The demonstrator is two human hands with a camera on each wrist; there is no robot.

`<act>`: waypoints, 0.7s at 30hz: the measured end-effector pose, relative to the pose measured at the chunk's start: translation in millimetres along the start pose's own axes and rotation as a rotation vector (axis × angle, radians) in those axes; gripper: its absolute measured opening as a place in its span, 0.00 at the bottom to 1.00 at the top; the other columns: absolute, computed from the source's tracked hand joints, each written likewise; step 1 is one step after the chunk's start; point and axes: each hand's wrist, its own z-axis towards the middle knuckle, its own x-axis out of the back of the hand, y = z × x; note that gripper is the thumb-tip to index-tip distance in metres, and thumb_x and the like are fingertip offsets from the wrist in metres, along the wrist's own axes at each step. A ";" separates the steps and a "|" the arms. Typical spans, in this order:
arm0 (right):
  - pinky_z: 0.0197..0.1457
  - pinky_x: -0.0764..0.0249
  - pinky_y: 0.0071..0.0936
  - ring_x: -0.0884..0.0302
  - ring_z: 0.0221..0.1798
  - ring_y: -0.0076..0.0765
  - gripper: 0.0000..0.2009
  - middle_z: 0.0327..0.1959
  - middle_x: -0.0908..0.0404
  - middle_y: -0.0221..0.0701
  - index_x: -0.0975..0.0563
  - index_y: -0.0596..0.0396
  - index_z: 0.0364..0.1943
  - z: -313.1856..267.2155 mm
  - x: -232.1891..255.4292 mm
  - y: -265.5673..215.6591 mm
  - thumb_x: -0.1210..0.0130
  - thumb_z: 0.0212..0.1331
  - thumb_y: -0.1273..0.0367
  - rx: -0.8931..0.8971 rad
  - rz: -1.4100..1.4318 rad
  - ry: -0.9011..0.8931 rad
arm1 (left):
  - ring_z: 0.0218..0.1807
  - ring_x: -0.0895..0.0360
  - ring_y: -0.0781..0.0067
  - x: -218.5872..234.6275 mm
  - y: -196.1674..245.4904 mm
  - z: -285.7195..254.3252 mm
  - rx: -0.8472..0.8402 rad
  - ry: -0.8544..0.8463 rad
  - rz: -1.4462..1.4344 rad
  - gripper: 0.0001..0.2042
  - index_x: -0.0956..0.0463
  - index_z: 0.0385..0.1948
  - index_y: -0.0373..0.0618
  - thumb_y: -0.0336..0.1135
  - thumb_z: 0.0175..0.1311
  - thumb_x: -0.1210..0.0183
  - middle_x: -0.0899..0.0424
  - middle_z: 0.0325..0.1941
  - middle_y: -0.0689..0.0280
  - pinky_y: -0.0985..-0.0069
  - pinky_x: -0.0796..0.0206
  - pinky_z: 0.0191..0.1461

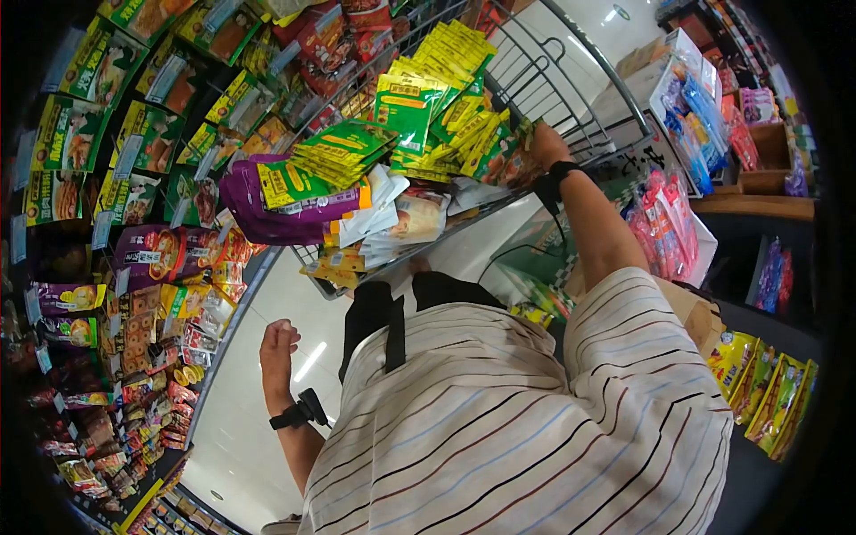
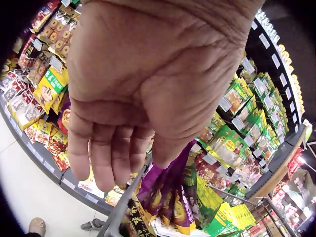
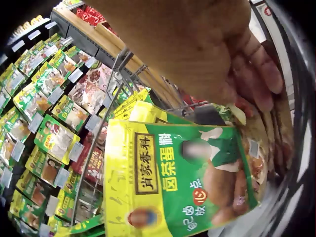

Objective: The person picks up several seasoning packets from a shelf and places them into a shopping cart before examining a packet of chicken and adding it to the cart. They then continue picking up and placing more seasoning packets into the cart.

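Observation:
My left hand hangs beside the shopping cart, fingers loosely bent and holding nothing; the left wrist view has its palm in front of the shelves. At the cart's right side, my right hand grips the edge of some brownish-green seasoning packets. Its fingers curl against them in the right wrist view, their tips partly hidden. Close below that hand stands a yellow-and-green tea egg seasoning packet. Heaps of similar seasoning packets fill the cart, with purple bags at the left.
The wire cart stands before me. Shelves of hanging green packets and small snack bags curve along the left. To the right are a white box with pink packages and a rack of yellow bags. Tiled floor lies beneath.

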 end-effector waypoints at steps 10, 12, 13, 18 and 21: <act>0.40 0.20 0.41 0.17 0.36 0.55 0.14 0.31 0.16 0.48 0.22 0.62 0.35 -1.4 37.8 12.4 0.37 0.50 0.64 -0.005 0.120 -0.209 | 0.43 0.21 0.73 -11.4 21.2 8.6 -0.062 -0.047 0.044 0.18 0.25 0.49 0.41 0.47 0.69 0.46 0.18 0.40 0.65 0.74 0.31 0.49; 0.33 0.20 0.37 0.15 0.30 0.48 0.12 0.27 0.16 0.45 0.22 0.60 0.31 -9.4 50.9 10.8 0.37 0.51 0.64 -0.074 0.191 -0.108 | 0.44 0.20 0.73 -14.4 25.1 12.4 -0.085 -0.069 0.041 0.18 0.25 0.49 0.41 0.47 0.70 0.46 0.18 0.41 0.64 0.74 0.31 0.49; 0.33 0.21 0.36 0.15 0.29 0.46 0.11 0.26 0.16 0.45 0.21 0.60 0.30 -13.4 58.2 10.7 0.39 0.53 0.64 -0.074 0.297 -0.044 | 0.44 0.20 0.73 -17.1 29.0 13.8 -0.098 -0.078 0.036 0.18 0.25 0.49 0.40 0.47 0.70 0.46 0.18 0.41 0.64 0.75 0.31 0.49; 0.29 0.24 0.25 0.18 0.26 0.28 0.09 0.24 0.17 0.33 0.22 0.57 0.33 -57.1 144.6 -26.6 0.45 0.62 0.65 0.021 0.894 -0.079 | 0.45 0.20 0.72 -32.7 82.6 22.8 -0.228 -0.177 -0.076 0.17 0.25 0.51 0.39 0.43 0.72 0.47 0.19 0.42 0.62 0.75 0.30 0.50; 0.29 0.24 0.22 0.18 0.28 0.25 0.07 0.28 0.16 0.31 0.24 0.56 0.38 -99.3 199.0 -74.0 0.47 0.62 0.67 0.174 1.095 -0.208 | 0.55 0.23 0.69 -52.9 148.5 22.4 -0.475 -0.296 -0.082 0.18 0.29 0.56 0.38 0.39 0.71 0.46 0.20 0.53 0.59 0.72 0.31 0.58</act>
